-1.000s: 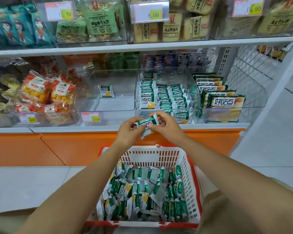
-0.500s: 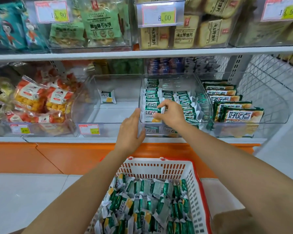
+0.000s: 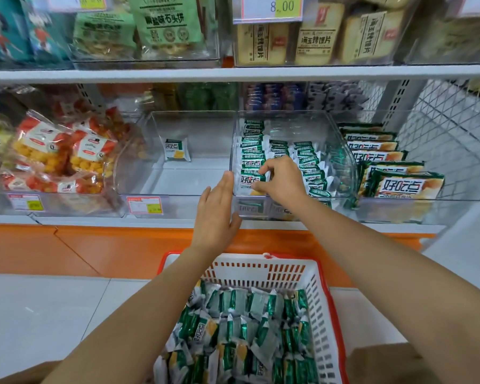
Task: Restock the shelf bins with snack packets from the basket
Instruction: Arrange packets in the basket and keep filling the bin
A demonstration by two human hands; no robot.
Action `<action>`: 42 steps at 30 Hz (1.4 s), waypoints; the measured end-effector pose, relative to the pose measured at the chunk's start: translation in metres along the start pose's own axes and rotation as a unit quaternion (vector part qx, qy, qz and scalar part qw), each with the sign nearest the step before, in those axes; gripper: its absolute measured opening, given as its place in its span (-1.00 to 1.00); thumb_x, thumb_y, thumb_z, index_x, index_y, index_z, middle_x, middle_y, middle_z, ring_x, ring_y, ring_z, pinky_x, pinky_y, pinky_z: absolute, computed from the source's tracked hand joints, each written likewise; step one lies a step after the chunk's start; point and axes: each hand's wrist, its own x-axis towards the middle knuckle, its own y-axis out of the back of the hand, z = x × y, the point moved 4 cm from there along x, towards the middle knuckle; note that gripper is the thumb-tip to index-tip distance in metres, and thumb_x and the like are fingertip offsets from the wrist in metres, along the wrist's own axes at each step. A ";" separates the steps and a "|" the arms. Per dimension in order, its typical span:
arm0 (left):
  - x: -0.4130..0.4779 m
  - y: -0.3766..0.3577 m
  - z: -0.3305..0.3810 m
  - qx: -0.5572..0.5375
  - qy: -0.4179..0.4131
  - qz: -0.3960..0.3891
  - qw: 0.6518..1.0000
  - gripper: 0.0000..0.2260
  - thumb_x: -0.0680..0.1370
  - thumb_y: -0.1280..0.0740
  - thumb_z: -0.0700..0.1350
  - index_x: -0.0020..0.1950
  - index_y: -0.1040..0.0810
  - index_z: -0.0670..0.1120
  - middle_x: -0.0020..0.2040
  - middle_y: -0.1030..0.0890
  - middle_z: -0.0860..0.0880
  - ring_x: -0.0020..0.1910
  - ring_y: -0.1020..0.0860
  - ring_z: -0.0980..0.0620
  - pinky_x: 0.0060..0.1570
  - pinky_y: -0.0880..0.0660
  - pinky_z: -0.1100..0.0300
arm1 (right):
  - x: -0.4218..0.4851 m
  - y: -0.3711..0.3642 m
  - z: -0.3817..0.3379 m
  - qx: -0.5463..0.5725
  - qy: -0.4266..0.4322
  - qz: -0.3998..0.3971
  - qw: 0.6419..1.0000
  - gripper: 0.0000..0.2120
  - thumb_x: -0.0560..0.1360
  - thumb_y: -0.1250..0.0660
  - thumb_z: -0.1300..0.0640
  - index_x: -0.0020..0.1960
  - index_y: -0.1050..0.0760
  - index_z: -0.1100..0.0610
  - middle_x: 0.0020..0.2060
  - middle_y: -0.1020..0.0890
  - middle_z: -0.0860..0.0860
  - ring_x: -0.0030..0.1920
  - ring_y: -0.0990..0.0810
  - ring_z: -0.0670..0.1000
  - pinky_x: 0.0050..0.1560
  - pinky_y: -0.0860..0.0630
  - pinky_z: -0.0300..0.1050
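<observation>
**Now pinching a packet at the front of the stocked bin**

Leftmost on the lower shelf, clear bags of orange and yellow snacks (image 3: 58,159) are lying heaped in a transparent bin. Next along, a nearly bare clear bin (image 3: 183,181) is holding one small green-and-white packet (image 3: 177,149), which is standing near its back wall, and a price tag (image 3: 144,205) is sitting on the bin's front.

The left hand (image 3: 216,214) is reaching up with fingers straight and together, holding nothing. Its fingertips are lying at the front-left corner of the stocked bin (image 3: 283,112); whether they are touching the wall cannot be told.

The right hand (image 3: 281,177) is reaching inside that bin. Its fingers are curling down and, with the thumb, pinching the snack packet (image 3: 250,180) at the front of the left-hand row. Rows of matching green packets (image 3: 308,162) are standing on edge behind and beside it.

Below both forearms, the red-rimmed white basket (image 3: 261,270) is sitting in front of the shelf, holding a loose pile of the same packets (image 3: 247,328).

Farthest right, larger green-edged packs (image 3: 399,185) are standing in a row in another clear bin.
</observation>
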 end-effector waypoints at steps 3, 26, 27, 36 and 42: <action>-0.001 0.002 0.000 0.025 0.011 -0.012 1.000 -0.30 0.58 -0.28 -0.17 0.61 0.06 -0.11 0.61 -0.08 -0.07 0.58 -0.06 -0.06 0.56 0.04 -0.03 | -0.005 0.002 0.003 0.008 0.016 -0.025 1.000 -0.66 0.37 -0.55 0.01 0.08 -0.57 0.06 0.02 -0.44 0.06 -0.10 -0.47 0.03 -0.06 -0.41 -0.13; -0.175 -0.020 -0.126 0.066 0.182 -0.125 0.973 -0.53 0.55 -0.15 -0.01 0.40 -0.43 -0.18 0.37 -0.45 -0.19 0.29 -0.44 -0.25 0.25 -0.34 -0.13 | -0.154 -0.167 -0.009 0.106 0.080 -0.234 0.963 -0.92 0.56 -0.35 0.12 0.00 -0.60 0.10 -0.22 -0.56 -0.15 -0.23 -0.50 -0.21 -0.13 -0.42 -0.23; -0.187 -0.027 -0.138 0.060 0.206 -0.147 0.966 -0.53 0.58 -0.21 -0.04 0.46 -0.37 -0.18 0.44 -0.38 -0.19 0.38 -0.37 -0.23 0.34 -0.28 -0.12 | -0.161 -0.183 -0.002 0.095 0.063 -0.256 0.960 -0.91 0.57 -0.34 0.13 0.03 -0.60 0.11 -0.18 -0.59 -0.11 -0.20 -0.52 -0.16 -0.10 -0.45 -0.19; -0.244 -0.055 -0.186 -0.058 0.197 -0.168 0.964 -0.42 0.62 0.01 0.08 0.61 -0.05 -0.10 0.61 -0.04 -0.03 0.51 -0.26 -0.10 0.40 -0.27 -0.01 | -0.192 -0.292 0.025 0.013 -0.076 -0.478 0.875 -0.54 0.63 -0.24 0.00 0.48 -0.25 0.08 0.35 -0.43 0.07 0.25 -0.49 0.10 0.24 -0.47 0.03; -0.247 -0.060 -0.187 -0.117 0.191 -0.118 0.967 -0.45 0.65 -0.01 0.07 0.61 -0.05 -0.08 0.60 0.01 0.03 0.52 -0.24 -0.05 0.40 -0.24 0.07 | -0.186 -0.335 0.022 0.021 -0.098 -0.468 0.878 -0.44 0.63 -0.24 0.04 0.56 -0.12 0.06 0.52 -0.24 0.05 0.41 -0.38 0.13 0.35 -0.39 0.04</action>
